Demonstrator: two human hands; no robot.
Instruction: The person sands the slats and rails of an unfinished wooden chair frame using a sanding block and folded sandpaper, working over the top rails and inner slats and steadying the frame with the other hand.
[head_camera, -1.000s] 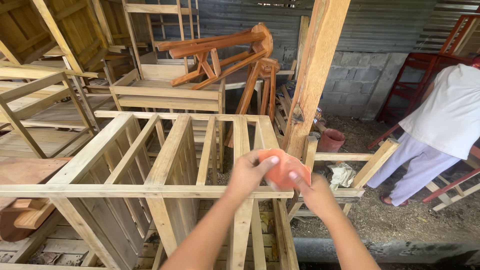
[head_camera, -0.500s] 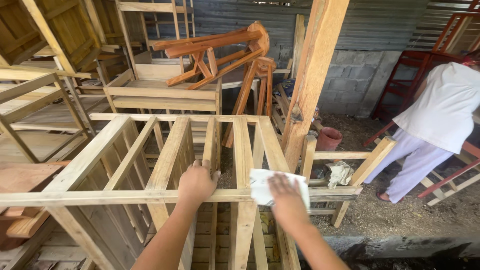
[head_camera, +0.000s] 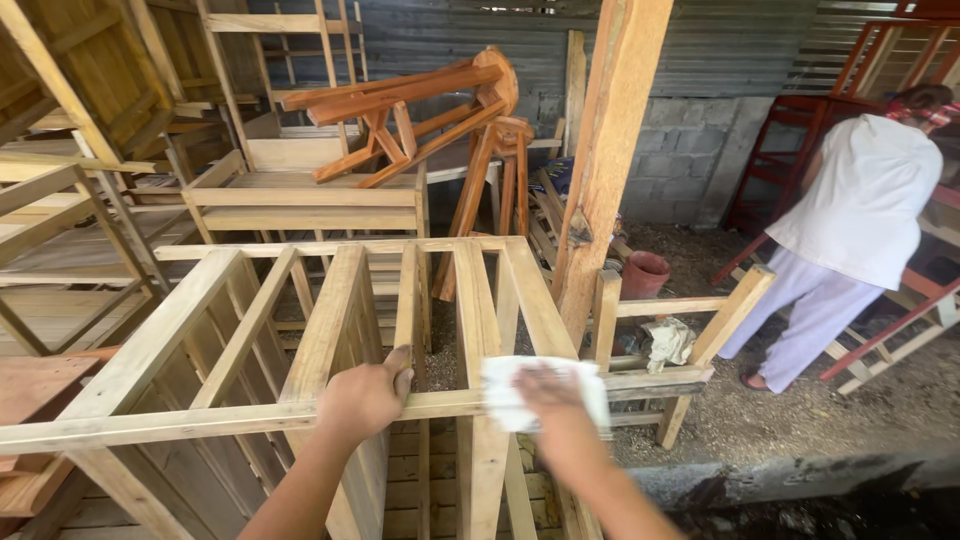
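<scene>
While the left hand (head_camera: 365, 398) curls around the near top rail of the unfinished pale wooden slatted frame (head_camera: 250, 330), gripping it where a slat meets that rail, the right hand (head_camera: 545, 395) lies flat and spread on a white sheet of sandpaper (head_camera: 505, 395) pressed against the same rail near the frame's near right corner. Beyond the frame's right edge, a crumpled whitish rag (head_camera: 668, 340) sits on a lower wooden rail, a reddish plastic pot (head_camera: 645, 274) rests on the dirt floor beside the orange-brown wooden post (head_camera: 610, 160), and a person in a white shirt (head_camera: 860, 200) stands well apart.
</scene>
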